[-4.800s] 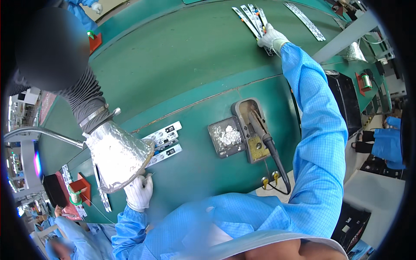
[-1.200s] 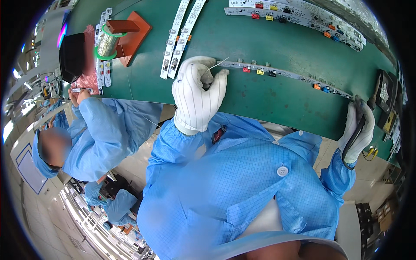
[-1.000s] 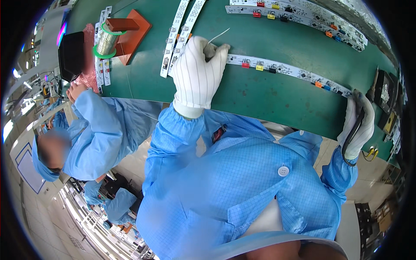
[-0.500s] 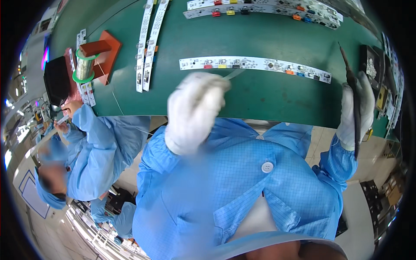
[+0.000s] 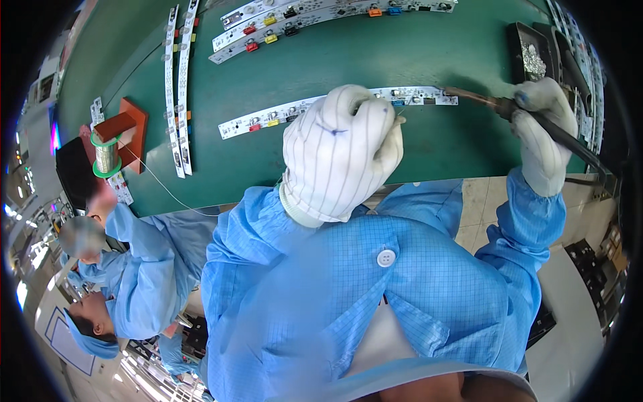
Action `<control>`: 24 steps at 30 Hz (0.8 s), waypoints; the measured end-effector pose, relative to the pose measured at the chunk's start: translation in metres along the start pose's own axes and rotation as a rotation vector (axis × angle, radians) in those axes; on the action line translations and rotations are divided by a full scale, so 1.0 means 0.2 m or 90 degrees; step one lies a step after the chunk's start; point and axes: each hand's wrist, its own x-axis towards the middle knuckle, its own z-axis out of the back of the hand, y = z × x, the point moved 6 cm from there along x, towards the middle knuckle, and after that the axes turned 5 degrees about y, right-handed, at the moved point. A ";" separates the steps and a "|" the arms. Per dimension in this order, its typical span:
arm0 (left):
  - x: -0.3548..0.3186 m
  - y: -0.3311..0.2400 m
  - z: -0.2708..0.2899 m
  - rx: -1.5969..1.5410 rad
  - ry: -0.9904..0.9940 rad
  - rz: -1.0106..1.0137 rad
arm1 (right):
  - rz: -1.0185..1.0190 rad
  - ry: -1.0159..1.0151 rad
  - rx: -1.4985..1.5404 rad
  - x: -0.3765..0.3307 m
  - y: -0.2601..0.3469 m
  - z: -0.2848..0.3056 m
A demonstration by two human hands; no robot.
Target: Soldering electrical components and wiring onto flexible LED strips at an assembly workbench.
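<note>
A white circuit board strip with red, yellow, orange and blue connectors lies across the green bench in front of me. My left hand, in a white striped glove, covers its middle. Those fingers are pinched around thin solder wire, whose end points to the strip's right part. My right hand, also gloved, grips a soldering iron. The iron's tip is at the strip's right end; whether it touches cannot be made out. From a solder spool on a red-brown stand, wire runs toward my left sleeve.
More board strips lie at the back and upright at the left. A black tray with silvery bits stands at the right, beside further strips. At the left a co-worker in blue sits close to the bench.
My left hand has moved right over the strip. The soldering iron has swung from upright to pointing left, its tip now at the strip's right end. The view has shifted.
</note>
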 end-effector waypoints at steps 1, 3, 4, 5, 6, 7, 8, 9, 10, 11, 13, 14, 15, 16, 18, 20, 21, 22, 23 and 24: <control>0.01 -0.01 -0.02 0.026 -0.015 -0.017 | 0.007 0.023 0.002 0.02 -0.01 -0.02; 0.02 -0.02 -0.05 0.050 -0.026 -0.040 | -0.017 0.024 -0.019 0.03 0.01 -0.05; 0.02 -0.02 -0.06 0.059 -0.009 -0.028 | -0.022 0.049 -0.035 0.04 0.00 -0.06; 0.01 0.00 -0.06 0.076 0.008 -0.010 | -0.023 0.083 -0.047 0.06 -0.02 -0.08; 0.00 0.00 -0.06 0.081 0.010 -0.007 | -0.007 0.080 -0.055 0.06 -0.02 -0.09; 0.00 0.01 -0.06 0.066 0.018 0.002 | -0.006 0.084 -0.050 0.06 -0.05 -0.11; 0.00 0.01 -0.06 0.043 0.023 0.007 | 0.034 0.067 -0.085 0.05 -0.06 -0.10; 0.00 0.00 -0.07 0.042 0.022 0.007 | 0.074 0.052 -0.120 0.04 -0.06 -0.09; 0.01 -0.01 -0.07 0.056 0.013 0.001 | 0.074 0.052 -0.121 0.04 -0.06 -0.08; 0.01 -0.02 -0.07 0.071 0.004 -0.004 | 0.065 0.072 -0.121 0.05 -0.06 -0.08; 0.01 -0.01 -0.08 0.071 -0.003 -0.005 | 0.058 0.094 -0.122 0.05 -0.07 -0.09; 0.01 -0.01 -0.08 0.072 -0.010 -0.006 | 0.060 0.081 -0.106 0.04 -0.07 -0.09; 0.00 -0.01 -0.08 0.072 -0.012 -0.005 | 0.063 0.068 -0.090 0.04 -0.07 -0.09; 0.00 -0.01 -0.08 0.069 -0.010 -0.002 | 0.064 0.068 -0.091 0.04 -0.08 -0.08; 0.00 -0.01 -0.08 0.071 -0.005 0.004 | 0.243 0.128 -0.227 0.04 -0.07 -0.09; 0.02 -0.03 -0.07 0.098 -0.008 -0.004 | 0.218 0.143 -0.222 0.04 -0.07 -0.07; 0.03 -0.03 -0.07 0.092 -0.009 -0.008 | 0.191 0.156 -0.221 0.04 -0.07 -0.06; 0.04 -0.02 -0.08 0.052 -0.008 -0.021 | 0.187 0.152 -0.227 0.02 -0.06 -0.06; 0.03 -0.02 -0.08 0.024 -0.008 -0.027 | 0.118 0.109 -0.175 0.04 -0.08 -0.07; 0.03 -0.02 -0.07 0.031 -0.009 -0.023 | 0.049 0.065 -0.123 0.04 -0.12 -0.07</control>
